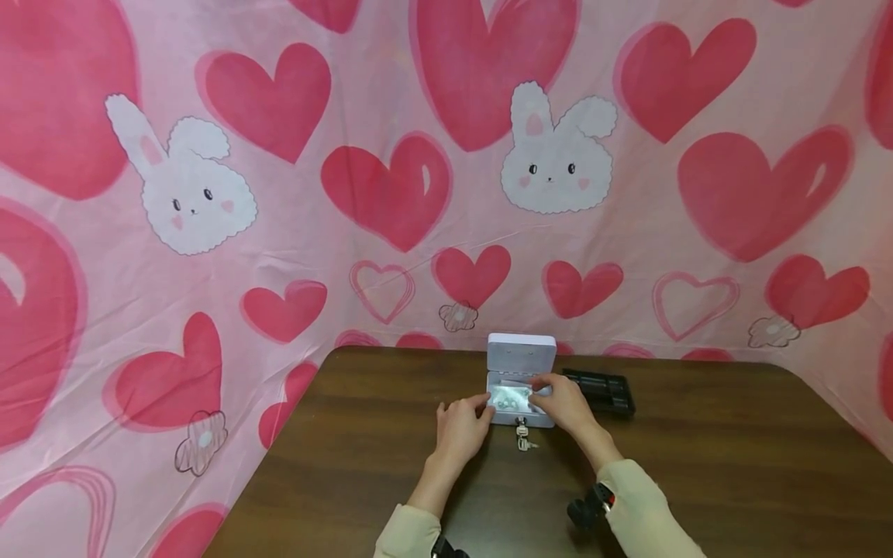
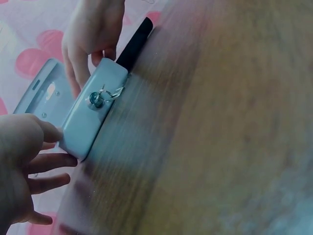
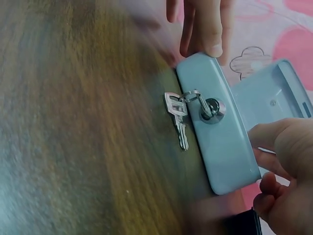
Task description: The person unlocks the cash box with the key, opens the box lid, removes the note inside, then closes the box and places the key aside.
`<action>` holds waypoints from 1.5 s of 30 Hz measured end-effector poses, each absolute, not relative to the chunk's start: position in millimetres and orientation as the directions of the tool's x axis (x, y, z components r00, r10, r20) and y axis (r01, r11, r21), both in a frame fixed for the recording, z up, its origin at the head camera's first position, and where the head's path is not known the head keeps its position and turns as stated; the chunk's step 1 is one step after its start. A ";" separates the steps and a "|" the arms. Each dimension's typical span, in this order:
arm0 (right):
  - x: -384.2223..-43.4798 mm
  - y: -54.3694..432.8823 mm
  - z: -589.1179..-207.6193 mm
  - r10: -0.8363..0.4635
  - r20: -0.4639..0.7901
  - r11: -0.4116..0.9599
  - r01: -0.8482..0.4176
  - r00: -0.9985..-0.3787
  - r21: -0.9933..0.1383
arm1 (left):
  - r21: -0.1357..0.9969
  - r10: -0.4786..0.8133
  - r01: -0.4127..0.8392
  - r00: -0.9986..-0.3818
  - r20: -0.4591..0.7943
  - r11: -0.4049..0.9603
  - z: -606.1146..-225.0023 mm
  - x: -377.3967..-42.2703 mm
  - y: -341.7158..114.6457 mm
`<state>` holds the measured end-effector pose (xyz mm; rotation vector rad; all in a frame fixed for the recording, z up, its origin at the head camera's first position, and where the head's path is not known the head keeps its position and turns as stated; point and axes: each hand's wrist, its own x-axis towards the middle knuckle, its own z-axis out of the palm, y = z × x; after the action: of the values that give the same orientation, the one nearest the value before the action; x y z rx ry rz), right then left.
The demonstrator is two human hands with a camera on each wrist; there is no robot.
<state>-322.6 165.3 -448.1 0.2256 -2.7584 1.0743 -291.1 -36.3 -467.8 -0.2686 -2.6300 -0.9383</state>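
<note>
A small pale metal cash box [image 1: 522, 353] stands on the table with its hinged lid raised. Inside lies a shiny clear packet [image 1: 512, 399] with small greenish contents. From the box's front lock hangs a ring with keys [image 3: 177, 117]. My left hand [image 1: 462, 428] is at the box's left end, its thumb at the front corner and its other fingers spread along the side. My right hand [image 1: 563, 401] reaches over the right end, with thumb and index finger at the packet's right edge. The box wall hides those fingertips in both wrist views, so I cannot tell whether they pinch the packet.
A black plastic tray [image 1: 605, 393] with compartments lies just right of the box, close to the right forearm. Behind the brown wooden table [image 1: 335, 465] hangs a pink cloth [image 1: 391, 85] with hearts and rabbits. The box stands near the table's far edge.
</note>
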 end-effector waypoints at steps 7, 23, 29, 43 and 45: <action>-322.9 160.7 -447.8 -0.084 0.279 0.699 -0.256 -0.956 -0.668 | 0.575 0.058 0.267 -0.933 0.354 0.773 -466.1 -291.6 -35.7; -327.9 156.3 -458.4 -0.122 0.319 0.760 -0.295 -0.940 -0.580 | 0.572 0.064 0.290 -0.922 0.381 0.767 -468.1 -290.1 -34.2; -326.4 155.0 -459.3 -0.128 0.337 0.729 -0.319 -0.933 -0.606 | 0.578 0.062 0.284 -0.926 0.373 0.765 -468.3 -290.4 -35.2; -322.9 156.1 -463.4 -0.061 0.478 0.705 -0.377 -0.876 -0.601 | 0.573 0.055 0.274 -0.927 0.370 0.772 -467.5 -289.7 -35.1; -321.0 155.8 -464.0 -0.045 0.495 0.699 -0.382 -0.868 -0.605 | 0.573 0.054 0.275 -0.927 0.371 0.772 -467.8 -289.8 -34.9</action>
<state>-321.0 155.8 -464.0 0.3292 -2.4598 1.0162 -289.8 -34.9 -467.8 -0.2526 -2.6323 -0.9259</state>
